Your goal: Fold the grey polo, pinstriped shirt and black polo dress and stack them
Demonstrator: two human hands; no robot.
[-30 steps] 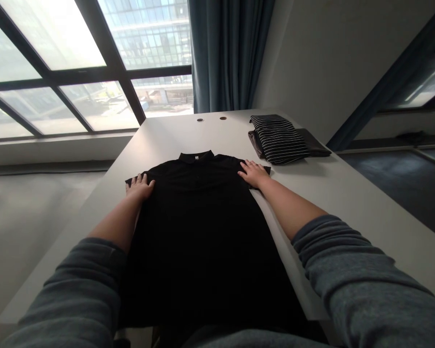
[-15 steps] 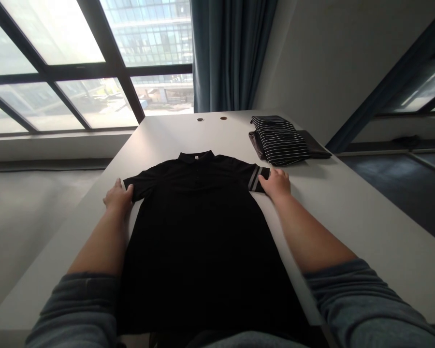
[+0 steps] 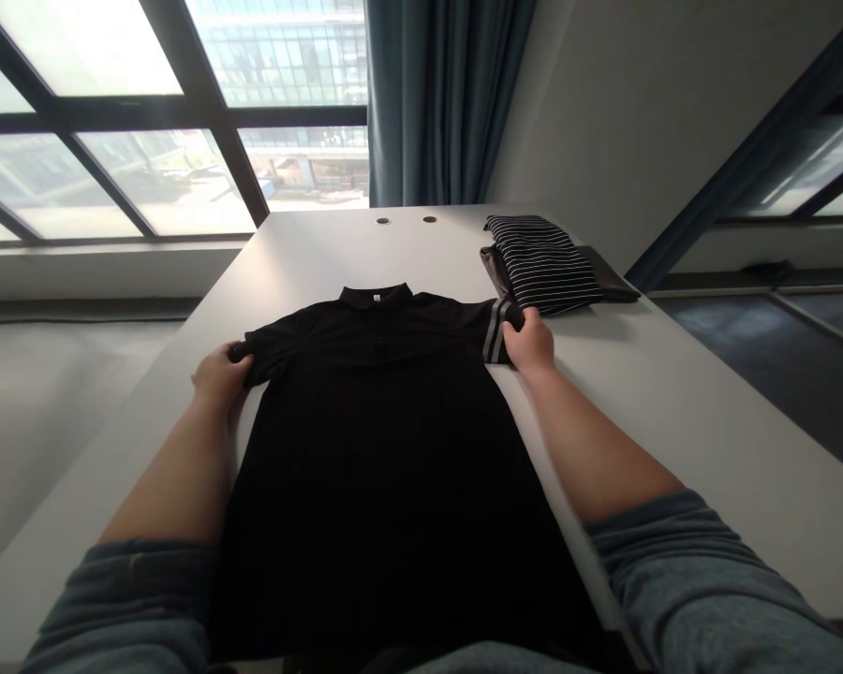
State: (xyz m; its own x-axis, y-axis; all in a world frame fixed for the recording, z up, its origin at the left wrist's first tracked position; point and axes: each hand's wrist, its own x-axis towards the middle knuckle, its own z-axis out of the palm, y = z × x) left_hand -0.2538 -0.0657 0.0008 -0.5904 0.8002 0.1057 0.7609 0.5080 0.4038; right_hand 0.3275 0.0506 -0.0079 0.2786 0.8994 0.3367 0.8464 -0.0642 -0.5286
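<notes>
A black short-sleeved polo shirt (image 3: 386,449) lies spread flat, its collar toward the far side and its hem at the near table edge. My left hand (image 3: 221,374) pinches the end of the left sleeve, with the fabric between thumb and fingers. At the other side, my right hand (image 3: 532,344) grips the cuff of the right sleeve, which has two grey stripes. Both sleeves stretch outward from the shoulders.
The shirt rests on a white table (image 3: 309,253). Toward the back right lies a folded black-and-white striped garment (image 3: 544,262) on darker folded cloth (image 3: 608,276). Two round holes mark the far end. A blue curtain (image 3: 442,103) and windows stand behind.
My fingers have closed on both sleeve ends, which are now bunched and slightly raised. The left hand has shifted a little outward, and the camera view has moved slightly.
</notes>
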